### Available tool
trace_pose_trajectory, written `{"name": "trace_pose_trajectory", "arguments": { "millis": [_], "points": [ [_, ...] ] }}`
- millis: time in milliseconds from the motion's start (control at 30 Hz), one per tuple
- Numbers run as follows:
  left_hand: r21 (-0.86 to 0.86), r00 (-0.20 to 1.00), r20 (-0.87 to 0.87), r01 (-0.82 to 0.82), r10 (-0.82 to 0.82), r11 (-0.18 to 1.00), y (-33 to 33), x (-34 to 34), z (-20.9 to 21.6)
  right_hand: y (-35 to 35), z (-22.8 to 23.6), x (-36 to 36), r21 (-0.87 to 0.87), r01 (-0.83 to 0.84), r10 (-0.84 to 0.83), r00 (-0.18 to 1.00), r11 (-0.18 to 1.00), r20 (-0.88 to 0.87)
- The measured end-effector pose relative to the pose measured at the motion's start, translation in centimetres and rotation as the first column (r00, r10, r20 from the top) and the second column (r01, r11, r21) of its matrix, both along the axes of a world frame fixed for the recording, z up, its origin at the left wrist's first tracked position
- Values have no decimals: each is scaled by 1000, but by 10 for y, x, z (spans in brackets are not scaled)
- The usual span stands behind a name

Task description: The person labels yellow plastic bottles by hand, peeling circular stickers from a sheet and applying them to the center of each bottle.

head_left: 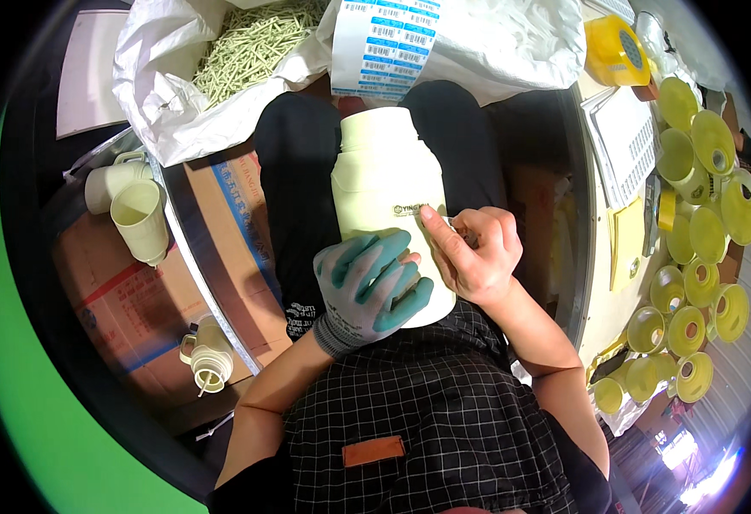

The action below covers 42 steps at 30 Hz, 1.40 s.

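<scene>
A pale yellow-green thermos bottle [384, 180] lies along my lap between my knees, its neck pointing away from me. Small dark print shows on its front. My left hand [367, 283], in a grey and teal glove, is wrapped over the lower body of the bottle. At the bottle's right side is my bare right hand [478, 253], closed, with its thumb pressed on the surface beside the print and its other fingers curled. What lies under those curled fingers is partly hidden.
Ahead stands a white sack [165, 103] of pale green sticks, with a label sheet [384, 47] beside it. Pale jugs [140, 218] lie at left over cardboard boxes [135, 291]. The right-hand table holds papers [619, 146], a yellow tape roll [615, 51] and several yellow-green cups [705, 236].
</scene>
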<state>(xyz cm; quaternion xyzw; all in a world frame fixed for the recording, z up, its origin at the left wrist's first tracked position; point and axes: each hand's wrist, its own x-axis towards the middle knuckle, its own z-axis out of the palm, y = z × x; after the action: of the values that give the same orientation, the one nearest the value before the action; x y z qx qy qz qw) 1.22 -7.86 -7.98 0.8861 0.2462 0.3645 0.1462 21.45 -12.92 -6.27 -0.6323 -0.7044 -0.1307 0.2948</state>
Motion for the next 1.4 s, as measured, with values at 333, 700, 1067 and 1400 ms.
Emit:
{"name": "trace_pose_trajectory", "arguments": {
  "millis": [333,700,1067,1400],
  "points": [
    [-196,987,-158,-68,37,978,-2,12,13,-2,4,20,-72,-14,24,991,997,134],
    [-423,989,120,-29,88,906,70,16,30,-17,-24,0,-175,71,-173,705,982,-688],
    [-796,987,-18,82,-158,600,192,12,-33,-88,35,49,18,288,-185,659,957,-729],
    [-121,646,-234,722,-726,681,20,252,106,-312,-10,223,-111,940,-937,302,324,-175]
  ]
}}
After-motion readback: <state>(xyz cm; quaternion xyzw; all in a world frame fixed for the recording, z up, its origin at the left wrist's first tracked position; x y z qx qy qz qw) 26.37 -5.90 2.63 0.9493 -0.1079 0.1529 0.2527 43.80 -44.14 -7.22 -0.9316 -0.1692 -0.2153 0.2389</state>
